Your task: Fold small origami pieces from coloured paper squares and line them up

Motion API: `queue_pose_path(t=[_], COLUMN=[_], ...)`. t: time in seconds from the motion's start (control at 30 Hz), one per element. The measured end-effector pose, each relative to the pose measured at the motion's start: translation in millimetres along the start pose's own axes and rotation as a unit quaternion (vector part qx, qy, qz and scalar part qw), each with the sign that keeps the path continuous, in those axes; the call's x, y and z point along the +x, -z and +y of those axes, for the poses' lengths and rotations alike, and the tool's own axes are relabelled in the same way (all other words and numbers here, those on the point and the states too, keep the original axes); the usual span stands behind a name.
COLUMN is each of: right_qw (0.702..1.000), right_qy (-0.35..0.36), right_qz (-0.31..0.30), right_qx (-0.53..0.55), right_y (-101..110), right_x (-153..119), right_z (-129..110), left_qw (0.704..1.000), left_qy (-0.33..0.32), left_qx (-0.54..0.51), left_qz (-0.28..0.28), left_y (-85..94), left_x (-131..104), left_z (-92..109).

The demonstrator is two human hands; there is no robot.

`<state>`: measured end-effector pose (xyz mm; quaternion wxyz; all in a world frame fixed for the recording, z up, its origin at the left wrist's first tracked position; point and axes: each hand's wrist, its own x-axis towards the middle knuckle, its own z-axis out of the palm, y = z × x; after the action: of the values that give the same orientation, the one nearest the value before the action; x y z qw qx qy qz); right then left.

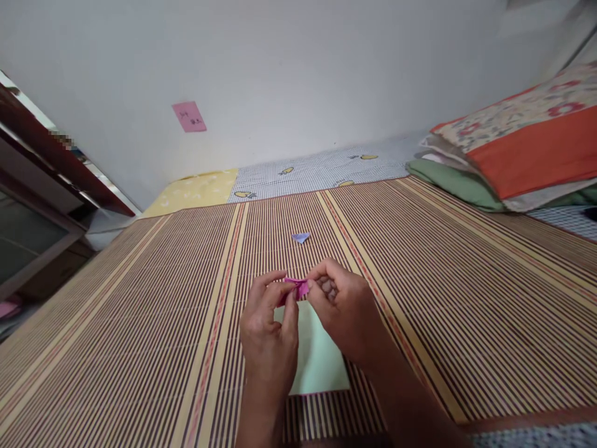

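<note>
Head view | blue scrap (301, 238) beyond; green sheet (321, 358) beneath | pink paper (302, 287) between my left (270, 320) and right (342, 302) hands, fingertips pinching

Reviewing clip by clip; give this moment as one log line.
left hand: pinching pink piece | right hand: same piece | below: pale green sheet

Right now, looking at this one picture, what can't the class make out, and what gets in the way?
Full shape of the magenta piece, head view: partly covered by the left hand and right hand.
Left part of the green sheet, head view: behind the left hand.
Writing on the pink note, head view: too small to read.
Dark object, head view: cut off by the right edge.
</note>
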<state>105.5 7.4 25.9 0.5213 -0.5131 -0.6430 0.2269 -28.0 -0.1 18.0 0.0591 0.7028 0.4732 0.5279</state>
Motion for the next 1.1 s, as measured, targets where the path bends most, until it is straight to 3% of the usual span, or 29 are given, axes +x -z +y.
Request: queue_pose_path(t=[0.27, 0.5, 0.67, 0.93, 1.1], right_qw=[0.999, 0.999, 0.999, 0.979, 0.978], right_qy=[0.024, -0.006, -0.005, 0.133, 0.146], right_qz=[-0.020, -0.039, -0.044, -0.155, -0.149], right_qx=[-0.037, 0.013, 0.011, 0.008, -0.029], right_y=[-5, -1, -1, 21, 18], right_x=[2, 1, -1, 6, 6], right_z=[3, 2, 3, 6, 7], left_qw=[1.000, 0.998, 0.999, 0.997, 0.995], left_qy=[-0.010, 0.055, 0.026, 0.058, 0.058], left_qx=[-0.017, -0.043, -0.029, -0.036, -0.048], left_qz=[-0.022, -0.008, -0.012, -0.040, -0.067], left_y=[-0.6, -3.9, -3.6, 1.4, 4.8], left_x=[0, -2, -2, -1, 1], left_z=[-1, -3, -4, -9, -8])
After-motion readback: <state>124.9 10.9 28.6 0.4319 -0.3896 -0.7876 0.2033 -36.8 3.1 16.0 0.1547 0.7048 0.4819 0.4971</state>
